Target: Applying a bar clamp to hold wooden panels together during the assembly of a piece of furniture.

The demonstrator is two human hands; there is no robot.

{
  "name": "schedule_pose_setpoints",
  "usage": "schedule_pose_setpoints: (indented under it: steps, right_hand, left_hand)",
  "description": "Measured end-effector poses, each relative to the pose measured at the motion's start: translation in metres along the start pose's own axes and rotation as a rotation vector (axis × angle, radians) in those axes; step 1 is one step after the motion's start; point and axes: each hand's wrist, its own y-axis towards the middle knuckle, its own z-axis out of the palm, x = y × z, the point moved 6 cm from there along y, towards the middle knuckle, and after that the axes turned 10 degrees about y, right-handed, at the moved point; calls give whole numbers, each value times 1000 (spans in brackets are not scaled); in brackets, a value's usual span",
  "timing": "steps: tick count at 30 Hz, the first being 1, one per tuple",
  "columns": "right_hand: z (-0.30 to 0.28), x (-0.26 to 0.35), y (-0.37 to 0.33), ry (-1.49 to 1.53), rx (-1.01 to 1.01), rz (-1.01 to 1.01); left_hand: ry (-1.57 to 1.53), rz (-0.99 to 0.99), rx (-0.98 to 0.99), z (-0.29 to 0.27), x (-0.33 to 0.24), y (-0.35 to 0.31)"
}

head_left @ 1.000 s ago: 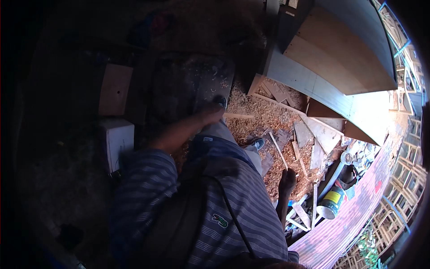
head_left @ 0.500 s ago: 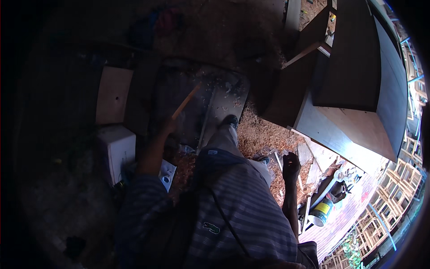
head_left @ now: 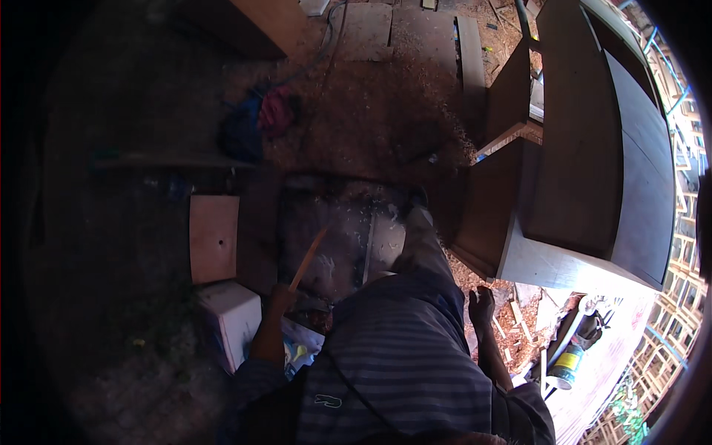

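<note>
My left hand (head_left: 281,297) is closed round one end of a thin wooden stick (head_left: 308,259), whose far end points forward and slightly right. Beneath the stick lies a dark flat panel (head_left: 311,215) with wood shavings scattered on it. My right hand (head_left: 482,302) hangs beside my hip, fingers loosely bent and a little apart, with nothing seen in it. It is nearest to the pale lower edge of a large wooden cabinet (head_left: 571,148) and does not appear to touch it.
At left are a plywood piece with a hole (head_left: 213,239) and a white box (head_left: 231,315). A yellow-labelled can (head_left: 566,368) lies at lower right, near wood scraps. Blue and pink cloth (head_left: 276,111) sits ahead. Boards (head_left: 423,37) lie farther off on shaving-covered ground.
I have moved forward and my view has tilted up, bringing the far boards into sight. The stick stays in my left hand. My right hand still hangs at my side.
</note>
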Motion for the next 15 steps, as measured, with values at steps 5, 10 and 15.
schedule_pose_setpoints:
  steps: [5, 10, 15]
  right_hand:
    - [56, -4, 54, -48, 65, 56]
    - [100, -37, 115, 206, 172, 205]
    - [92, -13, 172, -151, 214, 259]
  left_hand:
    - [-300, 43, 2, -106, -53, -55]
    - [-40, -213, -194, -141, -37, -48]
    - [-489, -309, -62, -137, -59, 24]
